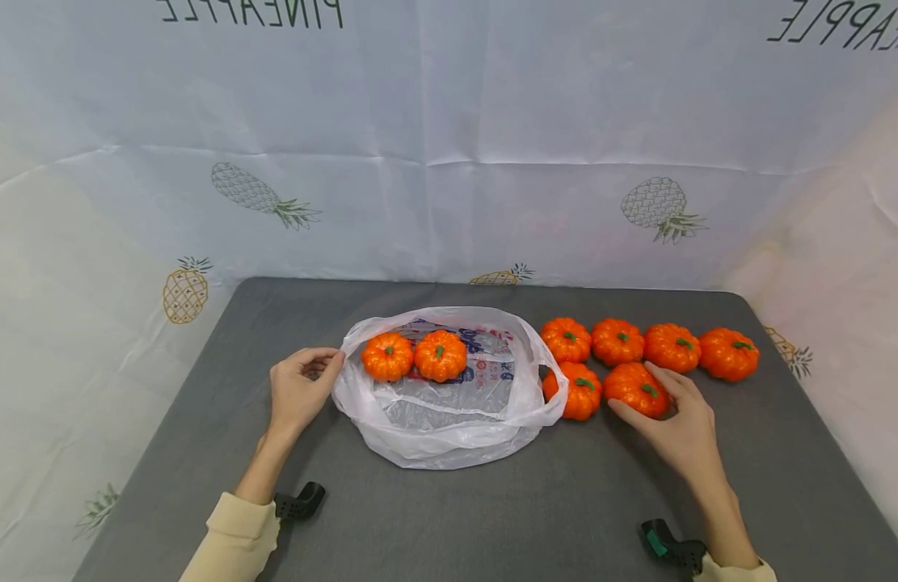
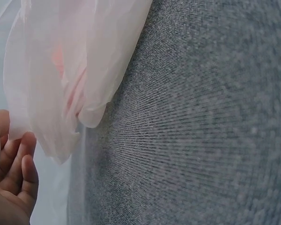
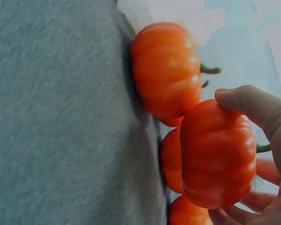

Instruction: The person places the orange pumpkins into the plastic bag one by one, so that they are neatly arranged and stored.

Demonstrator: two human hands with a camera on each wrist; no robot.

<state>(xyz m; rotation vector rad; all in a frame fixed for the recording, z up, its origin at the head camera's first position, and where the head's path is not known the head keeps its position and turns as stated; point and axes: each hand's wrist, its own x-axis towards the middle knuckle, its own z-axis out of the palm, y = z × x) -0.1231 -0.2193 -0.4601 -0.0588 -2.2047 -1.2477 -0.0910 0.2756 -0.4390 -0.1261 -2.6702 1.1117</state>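
My left hand (image 1: 303, 388) pinches the left rim of a white plastic bag (image 1: 449, 449), its mouth spread wide. In the left wrist view the fingers (image 2: 25, 147) and thumb meet at the bag's edge (image 2: 51, 112). Inside the bag, two small orange pumpkins (image 1: 440, 356) with green stems sit at the left and back. My right hand (image 1: 685, 432) grips another small pumpkin (image 1: 636, 390), thumb on one side and fingers on the other. That pumpkin (image 3: 218, 154) fills the grasp in the right wrist view, partly covering other pumpkins behind it.
Several more pumpkins (image 1: 672, 347) stand in a row at the back right of the dark grey table (image 1: 449, 525). One front pumpkin (image 1: 583, 392) is partly covered by the bag's right handle. Behind the table hangs a pale cloth (image 1: 449, 218) printed with pineapples.
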